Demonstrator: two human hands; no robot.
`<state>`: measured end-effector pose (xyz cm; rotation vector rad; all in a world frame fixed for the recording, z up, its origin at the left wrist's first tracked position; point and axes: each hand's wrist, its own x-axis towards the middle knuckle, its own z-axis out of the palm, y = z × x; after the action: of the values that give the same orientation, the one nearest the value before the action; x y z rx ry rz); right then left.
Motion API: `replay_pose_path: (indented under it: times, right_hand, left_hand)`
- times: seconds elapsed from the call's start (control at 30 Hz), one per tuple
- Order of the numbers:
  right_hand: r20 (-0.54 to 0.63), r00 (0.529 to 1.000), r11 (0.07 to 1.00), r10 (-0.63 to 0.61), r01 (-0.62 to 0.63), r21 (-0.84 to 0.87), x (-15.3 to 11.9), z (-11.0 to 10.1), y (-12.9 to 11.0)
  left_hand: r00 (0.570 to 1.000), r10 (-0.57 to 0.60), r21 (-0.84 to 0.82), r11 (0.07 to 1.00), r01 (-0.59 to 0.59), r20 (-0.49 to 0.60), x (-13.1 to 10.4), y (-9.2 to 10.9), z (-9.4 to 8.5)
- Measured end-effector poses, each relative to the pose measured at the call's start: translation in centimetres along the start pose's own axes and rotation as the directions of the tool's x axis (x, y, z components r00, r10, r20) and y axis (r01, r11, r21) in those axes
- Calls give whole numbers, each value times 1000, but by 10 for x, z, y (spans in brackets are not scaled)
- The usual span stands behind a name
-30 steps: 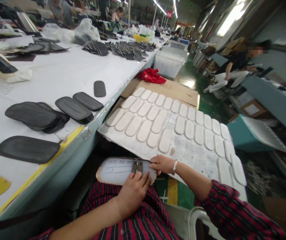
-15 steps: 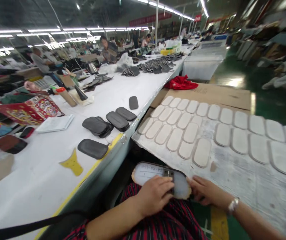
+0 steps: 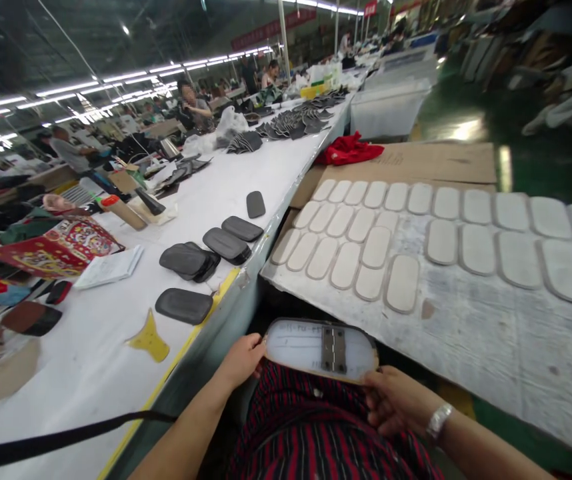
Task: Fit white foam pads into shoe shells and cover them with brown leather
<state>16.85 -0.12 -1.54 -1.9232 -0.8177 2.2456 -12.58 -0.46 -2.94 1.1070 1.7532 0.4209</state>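
Over my lap lies an oval, whitish board (image 3: 296, 347) with writing on it and a metal hinge (image 3: 333, 349) fixed across it. My left hand (image 3: 240, 360) pinches the board's left end between thumb and fingers. At the other end, my right hand (image 3: 399, 400) grips the lower right rim, its remaining fingers curled below. What lies under the board is hidden. On the board to the right, rows of pale oval pieces (image 3: 403, 283) with dark rims are laid out. Dark grey oval pieces (image 3: 183, 305) lie on the white table to the left, some stacked.
The white table (image 3: 91, 353) has a yellow-taped edge. On it are a yellow cut piece (image 3: 150, 339), a folded white cloth or paper (image 3: 109, 267), an orange-capped bottle (image 3: 123, 212) and a red patterned bag (image 3: 61, 250). A red cloth (image 3: 349, 149) lies on cardboard. People sit farther back.
My left hand has moved left from the hinge to the board's left end, uncovering the hinge. My right hand stays at the right end. The camera view has shifted slightly.
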Motion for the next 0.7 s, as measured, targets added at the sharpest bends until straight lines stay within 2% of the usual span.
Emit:
replay_pose_path:
  times: [0.37,0.53,0.7]
  right_hand:
    - [86,991,993,99,-93,-79,-1,-6,-12]
    - [80,981,974,175,-160,-163,-9,-8,-17]
    - [34,990,984,136,-131,-121,-12,-1,-17]
  left_hand:
    - [999,-34,47,998,35,-6,0,1,-4]
    - [980,-164,-119,977,177,111,-9,-4,4]
    - [975,-180,-270,940,209,129,-15,-2,14]
